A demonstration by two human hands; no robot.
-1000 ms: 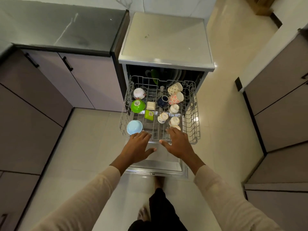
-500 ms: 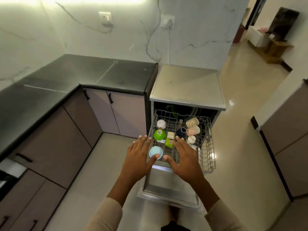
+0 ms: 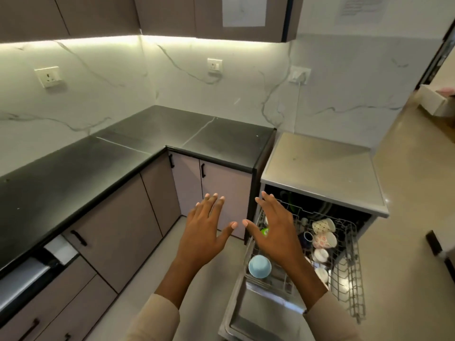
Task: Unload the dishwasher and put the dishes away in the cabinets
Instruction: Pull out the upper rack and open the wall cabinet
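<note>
I noted both hands raised palm-down, side by side, thumbs nearly meeting. Left hand (image 3: 205, 232) over the floor, fingers straight and spread, holding nothing. Right hand (image 3: 277, 232) likewise splayed, above the dishwasher's pulled-out rack (image 3: 355, 279); blue bowl (image 3: 259, 266) and cups (image 3: 323, 226) sat inside.

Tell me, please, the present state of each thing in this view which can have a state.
dishwasher door: open, folded down.
rack: pulled out, loaded with cups and bowls.
blue bowl: in the rack, at its front left corner.
left hand: open, holding nothing.
right hand: open, above the rack, holding nothing.
lower cabinet doors: closed.
under-cabinet light: on.
</note>
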